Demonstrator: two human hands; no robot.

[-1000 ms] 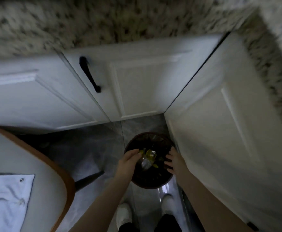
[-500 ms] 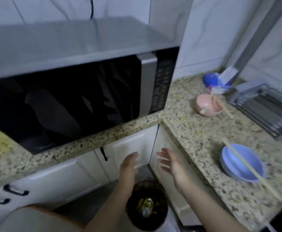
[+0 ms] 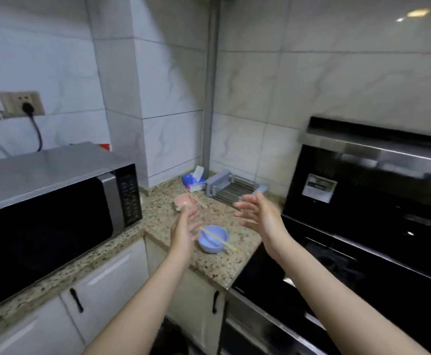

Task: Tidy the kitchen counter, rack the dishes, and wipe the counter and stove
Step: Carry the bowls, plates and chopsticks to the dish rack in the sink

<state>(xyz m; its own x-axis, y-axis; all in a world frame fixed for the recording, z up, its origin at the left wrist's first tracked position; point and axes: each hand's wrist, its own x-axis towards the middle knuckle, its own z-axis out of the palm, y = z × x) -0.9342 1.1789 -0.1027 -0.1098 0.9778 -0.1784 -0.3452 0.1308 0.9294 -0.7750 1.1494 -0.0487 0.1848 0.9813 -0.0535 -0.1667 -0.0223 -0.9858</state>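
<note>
- Speckled granite counter (image 3: 217,262) runs from the microwave (image 3: 55,216) round the corner to the black stove (image 3: 362,252), white tile behind.
- Both hands are up over the counter: left hand (image 3: 185,228) and right hand (image 3: 260,216), fingers spread wide, palms facing each other, nothing held in either.
- Blue bowl (image 3: 213,238) sits near the counter's front edge, a pair of chopsticks (image 3: 219,239) lying across its rim.
- Pink bowl (image 3: 183,201) sits further back, toward the corner, with more chopsticks on it; the left fingertips partly cover it.
- Dish rack (image 3: 231,188) waits at the back edge beside the stove, tissue box (image 3: 193,181) just beside it.
- Judging by this, we're at the racking step, nothing picked up yet.
- Next move likely calls for closing on the blue bowl while minding those loose chopsticks, which could roll off, then carrying it back to the rack.
</note>
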